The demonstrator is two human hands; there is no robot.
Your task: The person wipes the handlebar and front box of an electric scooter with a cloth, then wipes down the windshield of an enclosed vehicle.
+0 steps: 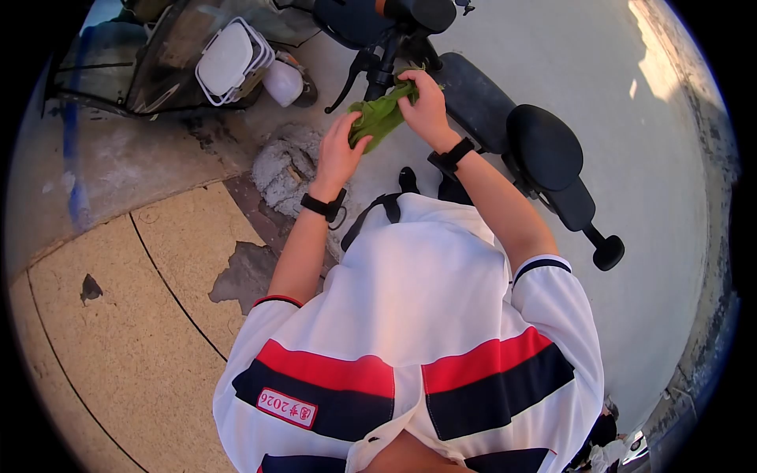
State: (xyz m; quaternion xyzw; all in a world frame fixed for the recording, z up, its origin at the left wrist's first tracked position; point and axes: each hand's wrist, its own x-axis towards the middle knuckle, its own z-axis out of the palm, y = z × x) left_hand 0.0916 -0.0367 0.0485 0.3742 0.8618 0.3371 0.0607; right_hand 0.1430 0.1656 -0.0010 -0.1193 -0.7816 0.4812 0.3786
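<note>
A green cloth [380, 118] is stretched between my two hands, in front of a black scooter's handlebar [384, 72]. My left hand [341, 153] grips the cloth's left end between thumb and fingers. At the upper right end, my right hand [426, 109] holds it with the fingers bent round it. Each wrist wears a black band. The cloth looks bunched and hangs slightly below my hands. Whether it touches the handlebar cannot be made out.
The scooter's black seat [544, 147] stands to the right. A white lidded basket [229, 63] and a pale rounded object [282, 83] are at the upper left. Broken concrete [285, 169] lies beside tan paving [118, 315].
</note>
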